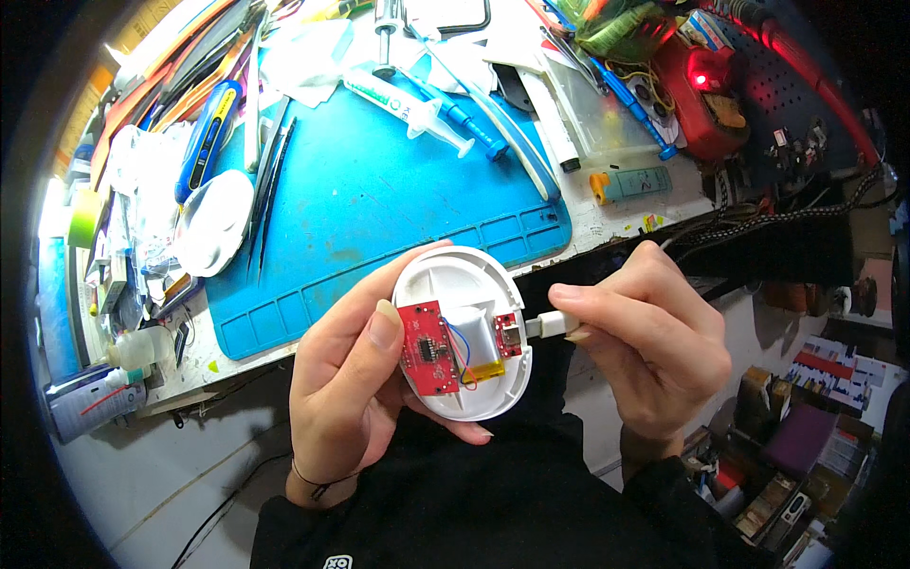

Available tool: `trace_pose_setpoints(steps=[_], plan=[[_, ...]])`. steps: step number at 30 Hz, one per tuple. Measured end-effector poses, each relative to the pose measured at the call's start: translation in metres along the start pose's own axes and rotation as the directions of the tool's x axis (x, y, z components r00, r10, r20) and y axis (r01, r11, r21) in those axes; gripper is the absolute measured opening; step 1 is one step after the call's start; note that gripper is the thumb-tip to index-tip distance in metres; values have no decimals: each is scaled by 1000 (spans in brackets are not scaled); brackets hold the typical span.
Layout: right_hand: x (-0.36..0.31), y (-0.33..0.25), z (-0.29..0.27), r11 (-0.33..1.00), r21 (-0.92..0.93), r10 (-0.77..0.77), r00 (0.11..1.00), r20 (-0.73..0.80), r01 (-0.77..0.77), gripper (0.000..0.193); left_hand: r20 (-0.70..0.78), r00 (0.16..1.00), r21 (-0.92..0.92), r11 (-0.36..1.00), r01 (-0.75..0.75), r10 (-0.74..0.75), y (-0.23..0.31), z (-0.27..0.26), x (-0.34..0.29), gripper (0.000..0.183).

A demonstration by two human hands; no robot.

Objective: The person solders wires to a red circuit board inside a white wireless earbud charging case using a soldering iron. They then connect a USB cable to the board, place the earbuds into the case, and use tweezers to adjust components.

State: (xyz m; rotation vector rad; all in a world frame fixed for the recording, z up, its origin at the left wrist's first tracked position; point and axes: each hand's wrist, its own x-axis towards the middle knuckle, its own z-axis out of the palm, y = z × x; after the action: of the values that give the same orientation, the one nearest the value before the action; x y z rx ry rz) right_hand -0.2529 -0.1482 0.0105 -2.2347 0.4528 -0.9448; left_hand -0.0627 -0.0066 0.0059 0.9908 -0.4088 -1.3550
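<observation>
1. Left hand (341, 375), centre of the frame: closed around a round white case (453, 275), thumb over its left edge, fingers beneath. Grip firm to the eye.
2. Case, mid-frame, open side up. Inside, left to right: red circuit board (427, 353), thin wires (462, 349), silver battery (482, 343), small red board with a metal port (512, 334).
3. Right hand (649, 341), right of centre: thumb and finger pinched on a white plug (555, 325). Metal tip lined up at the port; depth of insertion cannot be told.
4. Obstructions: left thumb overlaps the red board's left edge; right fingers cover the plug's rear end.
5. Surroundings: spray can (95, 406), lower left; blue knife (209, 140) and white lid (216, 228), upper left; tweezers (272, 185) beside the lid; blue mat (346, 204), upper centre, bearing a syringe (406, 109); black-capped marker (550, 119), clear box (599, 119) and orange-capped bottle (633, 185), upper right.
</observation>
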Motion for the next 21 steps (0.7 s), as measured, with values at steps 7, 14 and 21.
trace_pose_setpoints(steps=[7,14,21], plan=[[1,-1,-2,996,-80,-24,998,57,29,37,58,998,-45,999,22,-20,0,-9,-2,61],[0,2,0,990,-111,-84,995,55,90,24,-20,999,28,999,34,-34,6,0,-4,63],[4,2,0,985,-116,-122,990,69,130,25,-79,996,33,999,38,-36,9,4,-5,66]])
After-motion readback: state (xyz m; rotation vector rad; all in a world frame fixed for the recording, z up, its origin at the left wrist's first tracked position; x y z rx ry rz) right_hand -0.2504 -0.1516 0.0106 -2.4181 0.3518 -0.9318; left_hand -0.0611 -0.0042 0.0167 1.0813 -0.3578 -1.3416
